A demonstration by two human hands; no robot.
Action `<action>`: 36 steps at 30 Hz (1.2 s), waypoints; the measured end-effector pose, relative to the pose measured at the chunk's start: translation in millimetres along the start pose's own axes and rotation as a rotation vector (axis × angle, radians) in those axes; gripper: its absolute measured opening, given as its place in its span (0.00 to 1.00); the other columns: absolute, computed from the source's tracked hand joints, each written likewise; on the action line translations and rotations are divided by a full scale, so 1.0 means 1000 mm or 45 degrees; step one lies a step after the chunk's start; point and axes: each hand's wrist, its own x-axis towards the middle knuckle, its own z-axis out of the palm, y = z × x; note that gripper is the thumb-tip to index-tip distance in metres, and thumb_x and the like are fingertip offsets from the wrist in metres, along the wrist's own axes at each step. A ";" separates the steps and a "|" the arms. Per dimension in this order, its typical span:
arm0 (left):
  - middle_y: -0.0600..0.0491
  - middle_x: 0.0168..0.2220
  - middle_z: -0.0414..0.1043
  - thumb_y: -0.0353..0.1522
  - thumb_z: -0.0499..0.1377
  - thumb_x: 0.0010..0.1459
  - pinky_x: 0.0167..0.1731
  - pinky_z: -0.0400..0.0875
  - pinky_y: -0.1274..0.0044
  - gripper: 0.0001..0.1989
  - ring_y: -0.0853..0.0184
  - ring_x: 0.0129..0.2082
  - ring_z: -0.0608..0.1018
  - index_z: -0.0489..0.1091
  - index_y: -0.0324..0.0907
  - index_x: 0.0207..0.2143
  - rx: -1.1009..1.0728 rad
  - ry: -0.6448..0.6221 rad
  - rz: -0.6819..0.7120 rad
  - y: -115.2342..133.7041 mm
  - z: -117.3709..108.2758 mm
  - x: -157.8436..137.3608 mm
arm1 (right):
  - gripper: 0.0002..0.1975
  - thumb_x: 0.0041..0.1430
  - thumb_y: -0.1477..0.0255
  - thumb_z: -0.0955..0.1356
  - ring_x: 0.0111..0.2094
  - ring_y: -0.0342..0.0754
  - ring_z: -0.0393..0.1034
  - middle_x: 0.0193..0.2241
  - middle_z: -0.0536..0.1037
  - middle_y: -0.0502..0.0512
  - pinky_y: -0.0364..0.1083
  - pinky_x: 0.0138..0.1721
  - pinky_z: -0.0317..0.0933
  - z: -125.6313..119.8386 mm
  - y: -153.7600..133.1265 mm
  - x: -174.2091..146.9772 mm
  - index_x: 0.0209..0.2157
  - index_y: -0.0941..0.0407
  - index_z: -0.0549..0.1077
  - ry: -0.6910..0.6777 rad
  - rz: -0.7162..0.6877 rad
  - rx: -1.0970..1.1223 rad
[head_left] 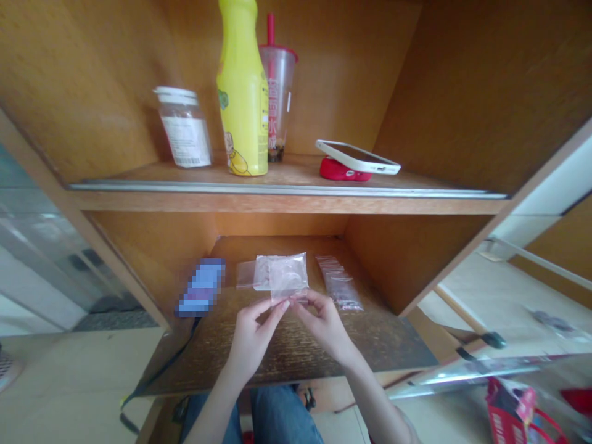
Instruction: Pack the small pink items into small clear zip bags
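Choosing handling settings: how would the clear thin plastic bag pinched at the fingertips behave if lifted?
The clear thin plastic bag is probably floppy, given its creased, see-through film. Likely very light, since it looks flat. Maybe slippery too: its surface appears glossy.

Soft light makes the clear bag [287, 275] shine, the jar [185, 139] has a faint shadow, squares blur the left phone [202, 288], and edges look stretched.

cabinet [287, 204] — orange-brown wood | lower board [291, 351] — dark, scuffed | floor [78, 376]: pale
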 end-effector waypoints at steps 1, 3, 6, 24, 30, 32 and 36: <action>0.52 0.37 0.79 0.38 0.61 0.53 0.43 0.73 0.73 0.11 0.61 0.39 0.79 0.78 0.44 0.35 0.002 0.006 -0.009 -0.001 0.000 0.000 | 0.08 0.58 0.67 0.66 0.34 0.46 0.70 0.31 0.78 0.51 0.45 0.40 0.62 0.001 -0.001 0.000 0.32 0.54 0.76 -0.008 -0.002 -0.010; 0.51 0.35 0.79 0.38 0.61 0.52 0.41 0.73 0.73 0.10 0.61 0.37 0.80 0.78 0.44 0.34 0.038 0.042 -0.020 -0.003 -0.001 0.001 | 0.08 0.58 0.67 0.66 0.34 0.46 0.70 0.30 0.78 0.51 0.45 0.38 0.62 0.002 -0.003 0.002 0.32 0.54 0.77 -0.012 -0.008 -0.049; 0.51 0.33 0.80 0.39 0.61 0.52 0.39 0.73 0.73 0.10 0.61 0.34 0.80 0.79 0.44 0.32 0.143 0.139 -0.009 -0.009 -0.005 0.005 | 0.09 0.58 0.67 0.66 0.34 0.46 0.71 0.31 0.79 0.51 0.45 0.39 0.63 0.003 -0.004 0.006 0.33 0.53 0.78 -0.027 -0.032 -0.097; 0.51 0.28 0.78 0.43 0.58 0.52 0.23 0.65 0.79 0.15 0.67 0.18 0.76 0.76 0.40 0.31 0.401 0.282 -0.234 -0.067 -0.049 0.058 | 0.11 0.53 0.66 0.68 0.22 0.43 0.67 0.19 0.76 0.50 0.42 0.25 0.58 0.040 0.066 0.091 0.23 0.57 0.78 -0.164 0.246 -0.433; 0.44 0.34 0.78 0.29 0.52 0.58 0.32 0.66 0.77 0.10 0.60 0.36 0.79 0.72 0.39 0.38 1.035 0.301 -0.307 -0.086 -0.046 0.078 | 0.12 0.59 0.67 0.64 0.35 0.52 0.74 0.34 0.80 0.61 0.47 0.35 0.63 0.064 0.074 0.115 0.32 0.57 0.78 -0.245 0.340 -1.046; 0.42 0.34 0.77 0.28 0.51 0.59 0.34 0.67 0.76 0.11 0.59 0.38 0.79 0.69 0.37 0.43 1.112 0.306 -0.346 -0.090 -0.043 0.083 | 0.10 0.57 0.69 0.66 0.38 0.56 0.74 0.35 0.79 0.64 0.50 0.39 0.63 0.070 0.071 0.120 0.33 0.58 0.78 -0.258 0.375 -1.104; 0.39 0.36 0.76 0.27 0.50 0.60 0.36 0.69 0.75 0.12 0.58 0.40 0.79 0.66 0.35 0.45 1.225 0.220 -0.458 -0.091 -0.039 0.086 | 0.09 0.53 0.70 0.68 0.42 0.58 0.73 0.37 0.79 0.66 0.52 0.45 0.62 0.078 0.070 0.126 0.35 0.59 0.78 -0.282 0.420 -1.213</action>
